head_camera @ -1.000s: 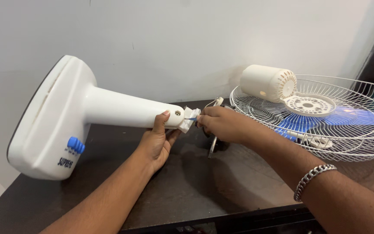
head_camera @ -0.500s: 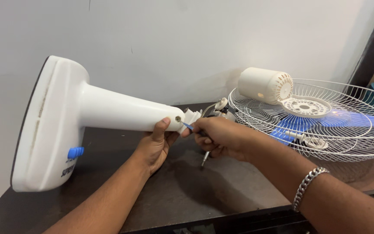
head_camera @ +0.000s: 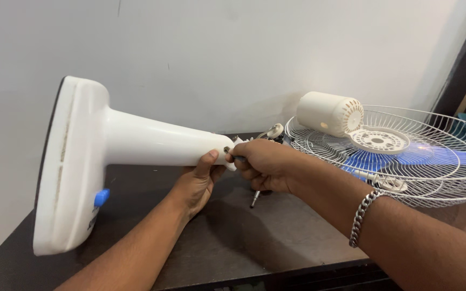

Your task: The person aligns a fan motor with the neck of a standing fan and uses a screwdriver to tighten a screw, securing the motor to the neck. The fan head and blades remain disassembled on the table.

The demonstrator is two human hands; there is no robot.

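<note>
A white fan stand (head_camera: 136,141) with a wide base and a blue knob (head_camera: 101,197) is held tilted over the dark table (head_camera: 244,231). My left hand (head_camera: 196,182) grips the narrow end of its neck from below. My right hand (head_camera: 262,165) is closed around a small tool with a blue tip, pressed against the screw at the neck's end. A metal shaft (head_camera: 254,199) pokes out under that hand. The white joint piece is mostly hidden by my fingers.
A white wire fan guard (head_camera: 432,183) with blue blades (head_camera: 400,156) lies on the right of the table. A cream motor cover (head_camera: 330,113) rests on it. A pale wall stands close behind. A metal bracelet (head_camera: 361,215) is on my right wrist.
The stand has rolled so its base faces more sideways and the knob sits lower. My right hand has moved left onto the neck's end, covering the joint piece.
</note>
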